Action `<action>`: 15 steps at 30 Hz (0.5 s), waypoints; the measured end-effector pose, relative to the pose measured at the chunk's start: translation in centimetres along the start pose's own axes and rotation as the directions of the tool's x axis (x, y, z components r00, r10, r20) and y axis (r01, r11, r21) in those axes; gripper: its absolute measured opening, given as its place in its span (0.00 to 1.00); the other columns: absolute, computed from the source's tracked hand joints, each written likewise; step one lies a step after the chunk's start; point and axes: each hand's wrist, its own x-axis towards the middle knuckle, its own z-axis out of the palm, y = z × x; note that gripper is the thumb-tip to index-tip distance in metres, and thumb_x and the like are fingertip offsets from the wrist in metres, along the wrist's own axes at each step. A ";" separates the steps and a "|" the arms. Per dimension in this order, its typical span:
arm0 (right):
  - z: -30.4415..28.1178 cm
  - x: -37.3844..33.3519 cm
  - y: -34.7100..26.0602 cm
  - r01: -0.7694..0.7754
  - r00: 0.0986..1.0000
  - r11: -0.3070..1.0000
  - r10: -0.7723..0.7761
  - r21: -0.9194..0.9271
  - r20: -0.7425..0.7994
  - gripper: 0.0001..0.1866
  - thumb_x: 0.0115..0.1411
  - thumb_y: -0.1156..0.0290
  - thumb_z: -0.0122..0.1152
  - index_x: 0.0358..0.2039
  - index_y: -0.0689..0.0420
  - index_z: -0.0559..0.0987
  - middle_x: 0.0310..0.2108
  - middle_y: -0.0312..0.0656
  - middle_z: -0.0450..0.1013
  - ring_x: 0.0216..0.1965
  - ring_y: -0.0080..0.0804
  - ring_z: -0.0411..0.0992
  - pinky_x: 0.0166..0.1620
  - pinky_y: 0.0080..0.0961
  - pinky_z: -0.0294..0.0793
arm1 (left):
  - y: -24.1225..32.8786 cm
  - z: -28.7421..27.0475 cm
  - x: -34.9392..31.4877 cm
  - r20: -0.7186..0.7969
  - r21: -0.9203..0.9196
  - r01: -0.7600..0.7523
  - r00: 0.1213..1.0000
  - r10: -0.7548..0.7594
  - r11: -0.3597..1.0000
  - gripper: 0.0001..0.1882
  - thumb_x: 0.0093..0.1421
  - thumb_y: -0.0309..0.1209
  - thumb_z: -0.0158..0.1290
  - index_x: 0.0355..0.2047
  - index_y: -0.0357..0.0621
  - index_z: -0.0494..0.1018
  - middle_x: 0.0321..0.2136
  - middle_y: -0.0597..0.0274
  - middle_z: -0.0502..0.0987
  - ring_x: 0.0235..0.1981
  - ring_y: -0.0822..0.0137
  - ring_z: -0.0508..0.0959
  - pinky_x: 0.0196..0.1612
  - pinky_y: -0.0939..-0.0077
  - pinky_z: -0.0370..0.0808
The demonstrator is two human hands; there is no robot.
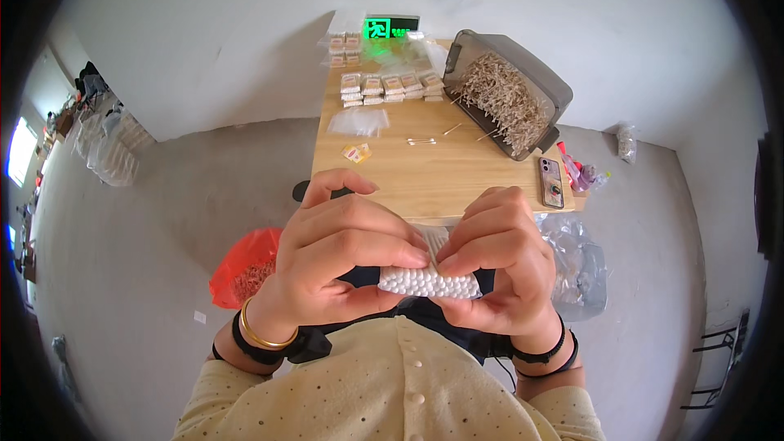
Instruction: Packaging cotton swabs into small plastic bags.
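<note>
Gripping swab bundle (429, 283) with left hand (347, 249) and right hand (504, 265), lower centre, with apparently finished packs (372, 86) upper centre and loose swabs (502, 98) left in grey bin (523, 53), upper right.

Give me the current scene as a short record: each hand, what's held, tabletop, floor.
Left hand: gripping the bundle's left side
Right hand: gripping its right side
Held: white cotton swab bundle, rows of tips facing the wearer; whether it is bagged is unclear
Table, far left: small swab packs, grouped in stacks
Table, middle: clear plastic bags, yellow-and-white card, a few loose swabs
Table, right: grey plastic bin of swabs; smartphone near the edge
Floor, left: red bag
</note>
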 end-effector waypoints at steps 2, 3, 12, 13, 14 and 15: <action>0.0 -0.1 0.5 -0.021 1.000 1.000 0.021 0.020 0.003 0.17 0.46 0.74 0.76 0.38 0.51 0.81 0.36 0.35 0.78 0.37 0.36 0.72 0.43 0.31 0.67 | -0.3 0.3 -0.1 -0.001 -0.011 0.015 1.000 -0.015 1.000 0.15 0.60 0.44 0.67 0.38 0.49 0.79 0.34 0.66 0.83 0.38 0.67 0.85 0.56 0.56 0.65; -0.2 -0.1 0.8 -0.026 1.000 0.999 0.025 0.029 0.017 0.17 0.46 0.74 0.76 0.38 0.51 0.81 0.36 0.35 0.78 0.37 0.36 0.72 0.43 0.31 0.67 | -0.5 0.5 0.0 -0.002 -0.018 0.019 1.000 -0.019 1.000 0.15 0.60 0.44 0.67 0.38 0.50 0.79 0.34 0.66 0.83 0.38 0.67 0.85 0.56 0.56 0.65; -0.9 -1.3 2.4 0.063 0.997 0.996 -0.066 -0.069 -0.042 0.17 0.47 0.71 0.75 0.39 0.49 0.82 0.39 0.32 0.77 0.38 0.34 0.72 0.42 0.33 0.69 | -1.0 2.2 1.4 -0.057 0.059 -0.042 0.997 0.045 0.997 0.14 0.52 0.36 0.70 0.39 0.61 0.80 0.38 0.77 0.81 0.37 0.73 0.80 0.53 0.64 0.68; -1.2 -1.5 2.3 0.082 0.995 0.991 -0.088 -0.109 -0.048 0.17 0.46 0.71 0.74 0.39 0.47 0.82 0.39 0.31 0.77 0.38 0.33 0.72 0.42 0.33 0.70 | -1.1 2.5 1.5 -0.085 0.089 -0.052 0.995 0.060 0.995 0.14 0.52 0.36 0.70 0.39 0.62 0.80 0.38 0.77 0.80 0.38 0.73 0.79 0.53 0.64 0.68; -1.4 -1.7 2.4 0.101 0.993 0.984 -0.110 -0.149 -0.053 0.17 0.46 0.71 0.74 0.39 0.46 0.82 0.39 0.30 0.77 0.38 0.32 0.72 0.41 0.32 0.71 | -1.1 2.8 1.5 -0.114 0.118 -0.060 0.991 0.074 0.991 0.14 0.52 0.36 0.70 0.39 0.63 0.80 0.38 0.78 0.79 0.38 0.73 0.78 0.52 0.63 0.69; -1.6 -1.7 2.4 0.132 0.988 0.976 -0.144 -0.175 -0.054 0.17 0.46 0.71 0.73 0.39 0.45 0.82 0.40 0.30 0.76 0.38 0.30 0.72 0.41 0.31 0.71 | -0.9 2.9 1.6 -0.140 0.157 -0.068 0.986 0.091 0.985 0.15 0.51 0.36 0.70 0.38 0.65 0.80 0.38 0.78 0.78 0.39 0.73 0.78 0.52 0.63 0.69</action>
